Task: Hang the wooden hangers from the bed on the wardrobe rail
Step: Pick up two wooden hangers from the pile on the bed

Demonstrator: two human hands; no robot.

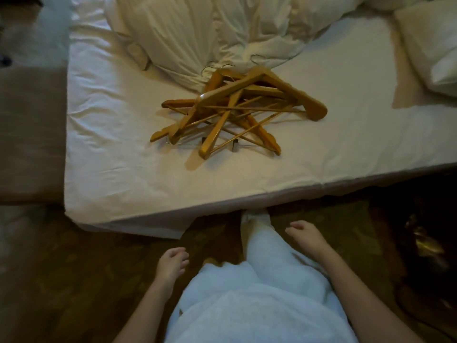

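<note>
A tangled heap of honey-coloured wooden hangers (237, 110) with thin silver wire hooks lies on the white-sheeted bed (111, 149), roughly at its middle and just in front of the rumpled cream duvet (222, 28) at the far side. The hangers cross one another at all angles, their slim lower bars threaded through neighbouring frames, and the hooks point mostly toward the duvet. They are likely stiff, light and smooth, so each one should lift easily, but the interlocking means pulling one may drag others along or snag a hook. The topmost hanger, the broad-shouldered one running from the centre to the right, looks the freest; taking it at the thick shoulder arm or at the neck below the hook would probably give the surest hold. At least one hanger underneath appears to carry dark clips on a metal bar, which could catch.

A white pillow (430, 45) sits at the far right. The person stands at the near edge in pale clothing. The left hand (170, 266) and the right hand (306, 236) both hang low over the dark patterned carpet (74, 280), fingers loosely curled and holding nothing, well apart from the hangers. The wardrobe rail is not in view.
</note>
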